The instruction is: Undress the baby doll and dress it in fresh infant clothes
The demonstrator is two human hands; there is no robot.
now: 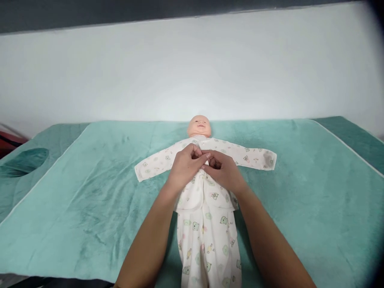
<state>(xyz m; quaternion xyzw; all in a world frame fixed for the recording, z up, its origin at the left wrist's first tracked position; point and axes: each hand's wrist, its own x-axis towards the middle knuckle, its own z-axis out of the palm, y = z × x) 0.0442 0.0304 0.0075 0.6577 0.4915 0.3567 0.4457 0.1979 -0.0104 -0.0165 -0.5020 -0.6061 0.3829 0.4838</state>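
A baby doll [199, 126] lies on its back, its head toward the wall. It wears a white printed jacket [192, 194] with both sleeves spread sideways, and matching printed trousers [210, 244]. Over the chest, my left hand [186, 164] pinches the jacket's front edge. My right hand [222, 168] meets it there, thumb and fingers closed on the same front opening. The fingertips of both hands nearly touch, and the exact bit of cloth or fastener between them is hidden. Below my hands the jacket's two front edges lie side by side.
A green plush cover [105, 200] with white seam lines spreads under the doll. Behind it rises a white wall [192, 72]. A dark oval opening or patch [25, 162] shows at the left, near a red object [10, 144]. The doll's right-hand cuff has a grey stain [268, 159].
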